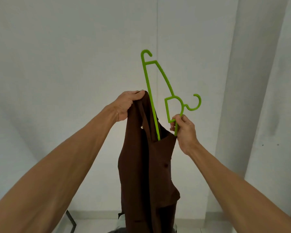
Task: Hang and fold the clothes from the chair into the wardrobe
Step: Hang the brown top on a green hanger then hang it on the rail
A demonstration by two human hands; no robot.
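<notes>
Arms (60,165) out front, brown shirt (146,165) held up w/ green hanger (148,81).
L hand (129,105) grips shirt's top edge, fingers curled; R hand (185,130) pinches hanger below its hook (hanger stands on end), lower end inside shirt's opening.

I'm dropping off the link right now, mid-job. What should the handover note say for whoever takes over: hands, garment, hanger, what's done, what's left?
Left hand: grips the top edge of the brown garment, holding it up so it hangs straight down.
Right hand: pinches the green hanger close to its hook.
Hanger: turned on end, with its lower arm tip inside the garment's opening and its upper arm outside.
Done: garment lifted, hanger partly fed in.
Left: seat both hanger arms in the shoulders, then hang it in the wardrobe, which is not in view.
</notes>
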